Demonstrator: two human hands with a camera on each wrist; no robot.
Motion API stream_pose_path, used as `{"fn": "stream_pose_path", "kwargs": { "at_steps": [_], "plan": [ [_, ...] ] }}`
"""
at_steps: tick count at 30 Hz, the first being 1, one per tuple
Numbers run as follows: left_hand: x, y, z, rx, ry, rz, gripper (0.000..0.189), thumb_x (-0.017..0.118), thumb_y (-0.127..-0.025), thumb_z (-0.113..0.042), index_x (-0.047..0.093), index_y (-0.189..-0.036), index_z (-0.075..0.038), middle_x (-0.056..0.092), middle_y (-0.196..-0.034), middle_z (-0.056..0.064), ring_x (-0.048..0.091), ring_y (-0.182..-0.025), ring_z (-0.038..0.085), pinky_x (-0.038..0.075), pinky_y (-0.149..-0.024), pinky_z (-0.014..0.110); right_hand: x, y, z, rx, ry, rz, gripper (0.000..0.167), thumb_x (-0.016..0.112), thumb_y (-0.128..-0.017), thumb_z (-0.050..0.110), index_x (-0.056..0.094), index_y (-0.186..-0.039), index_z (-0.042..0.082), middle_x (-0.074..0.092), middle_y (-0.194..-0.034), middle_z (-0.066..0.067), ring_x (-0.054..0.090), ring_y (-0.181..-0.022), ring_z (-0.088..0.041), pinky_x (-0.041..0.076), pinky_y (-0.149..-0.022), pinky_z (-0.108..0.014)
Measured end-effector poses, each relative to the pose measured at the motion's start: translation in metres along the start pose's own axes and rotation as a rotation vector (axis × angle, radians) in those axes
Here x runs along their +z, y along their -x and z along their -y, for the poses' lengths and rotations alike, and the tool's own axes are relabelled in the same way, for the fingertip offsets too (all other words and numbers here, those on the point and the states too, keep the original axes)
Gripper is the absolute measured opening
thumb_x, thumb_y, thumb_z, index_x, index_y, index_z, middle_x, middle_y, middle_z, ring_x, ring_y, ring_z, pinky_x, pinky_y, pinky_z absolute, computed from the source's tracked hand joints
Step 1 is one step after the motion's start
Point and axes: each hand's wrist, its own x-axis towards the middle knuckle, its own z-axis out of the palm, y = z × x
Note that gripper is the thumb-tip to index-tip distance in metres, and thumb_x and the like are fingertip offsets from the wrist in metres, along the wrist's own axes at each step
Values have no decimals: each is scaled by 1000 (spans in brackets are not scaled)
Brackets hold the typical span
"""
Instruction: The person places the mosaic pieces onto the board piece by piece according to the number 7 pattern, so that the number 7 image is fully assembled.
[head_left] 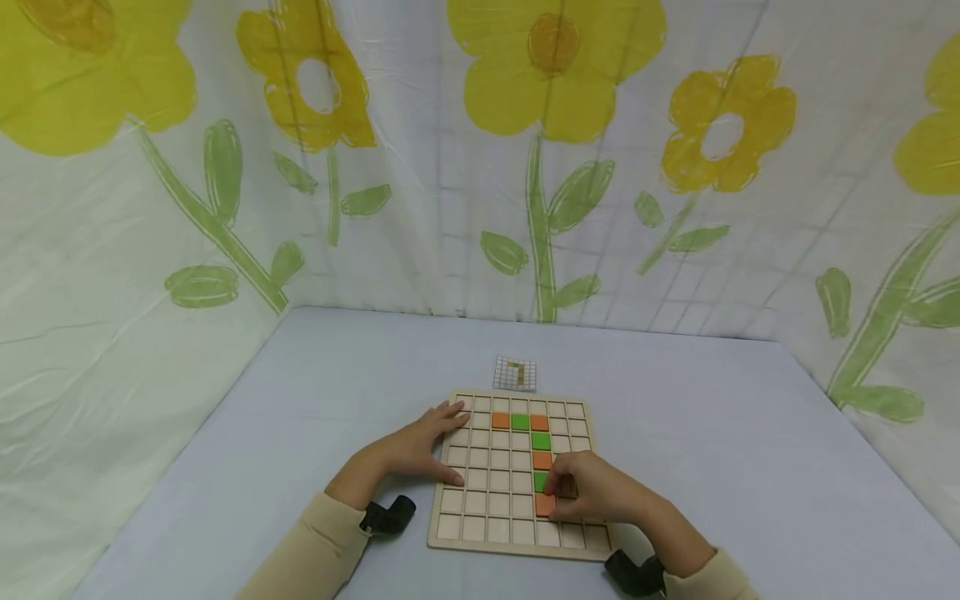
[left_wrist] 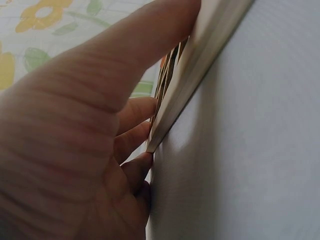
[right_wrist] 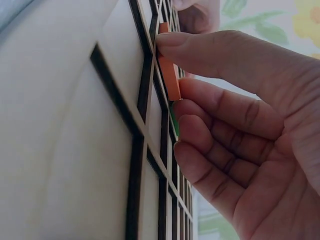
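Observation:
A wooden grid board (head_left: 474, 533) lies on the table. Square orange and green tiles sit in its cells: a short row near the far side, including a green tile (head_left: 520, 422), and a column toward me. My right hand (head_left: 600, 492) pinches the nearest orange tile (right_wrist: 169, 77) of that column between thumb and forefinger, its other fingers curled. In the right wrist view this tile stands slightly proud of the grid. My left hand (head_left: 408, 450) rests with spread fingers on the board's left edge, thumb (left_wrist: 150, 35) on the rim.
A small card (head_left: 515, 373) with a printed grid and coloured squares lies just beyond the board. The table (head_left: 360, 358) has a pale cover. Flower-patterned sheets (head_left: 420, 208) hang behind and at the sides. Black wrist devices (head_left: 636, 573) are worn on both arms.

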Motion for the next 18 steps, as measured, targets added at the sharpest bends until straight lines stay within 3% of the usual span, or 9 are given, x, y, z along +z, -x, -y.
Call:
{"fn": "stream_pose_path", "kwargs": {
  "at_steps": [18],
  "plan": [
    [0,-1,2,-1,-2,0,96,80,-68,-44,32,-146,-13,13,-158,3,3,-145,34,14,-114,57,-1,1,0,-8,-6,9,17,78,-75,17,66,-85,11,60,-81,5,52,-69,-2,48,-60,-18]
  ]
}}
